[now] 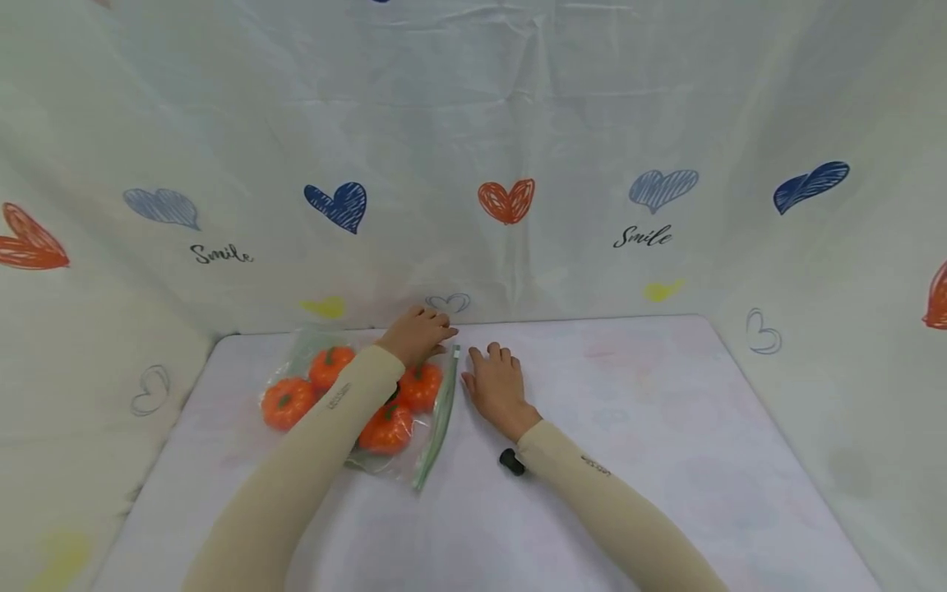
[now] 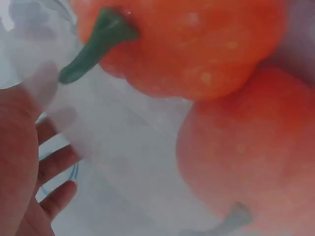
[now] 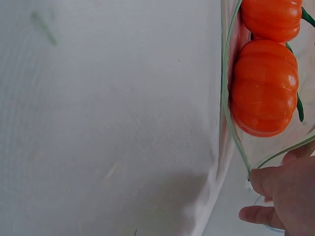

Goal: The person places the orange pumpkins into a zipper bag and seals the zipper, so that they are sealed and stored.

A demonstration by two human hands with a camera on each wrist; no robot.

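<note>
Just left of both hands [image 1: 459, 362]: pumpkin bag [image 1: 436, 419].

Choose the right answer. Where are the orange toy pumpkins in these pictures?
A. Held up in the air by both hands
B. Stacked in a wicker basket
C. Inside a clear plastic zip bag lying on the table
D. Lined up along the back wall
C: the four pumpkins lie inside the clear zip bag flat on the table, with the left hand resting on the bag and the right hand flat beside its green-edged opening.
</note>
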